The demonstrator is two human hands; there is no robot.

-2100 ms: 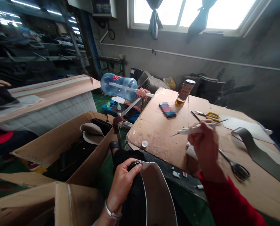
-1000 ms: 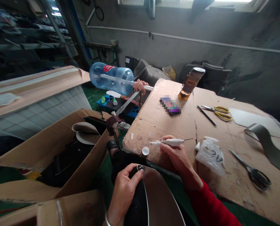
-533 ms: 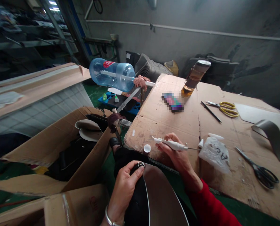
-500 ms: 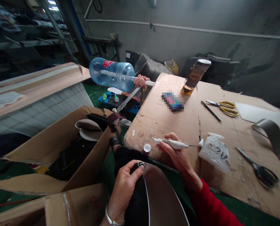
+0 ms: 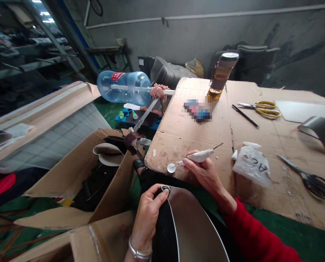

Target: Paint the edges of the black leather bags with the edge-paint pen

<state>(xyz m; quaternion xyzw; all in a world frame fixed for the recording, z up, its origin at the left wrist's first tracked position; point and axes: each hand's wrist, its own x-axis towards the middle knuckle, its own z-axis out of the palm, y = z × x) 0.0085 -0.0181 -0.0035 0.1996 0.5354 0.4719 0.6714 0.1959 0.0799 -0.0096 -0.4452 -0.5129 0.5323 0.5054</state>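
My left hand [image 5: 148, 209] pinches the top corner of a curved grey-brown sheet [image 5: 191, 218] with white edges, over my lap. A small ring of white line shows beside the thumb; what it is I cannot tell. In my right hand [image 5: 206, 173] is a white-handled tool [image 5: 202, 156] with a thin metal point at each end, gripped between thumb and fingers. Its left point reaches into a small round white cup [image 5: 171, 168] at the table's near left corner.
On the cardboard-covered table [image 5: 189, 136] lie black scissors [image 5: 306, 178], yellow-handled snips [image 5: 263, 109], a black pencil [image 5: 245, 116], a phone [image 5: 197, 110] and a plastic bag [image 5: 251, 165]. A drink bottle [image 5: 222, 76] stands behind. An open cardboard box [image 5: 69, 171] is at left.
My right hand has turned the tool, so its left point has dropped into the white cup and its other end has risen. My left hand keeps its pinch on the sheet.
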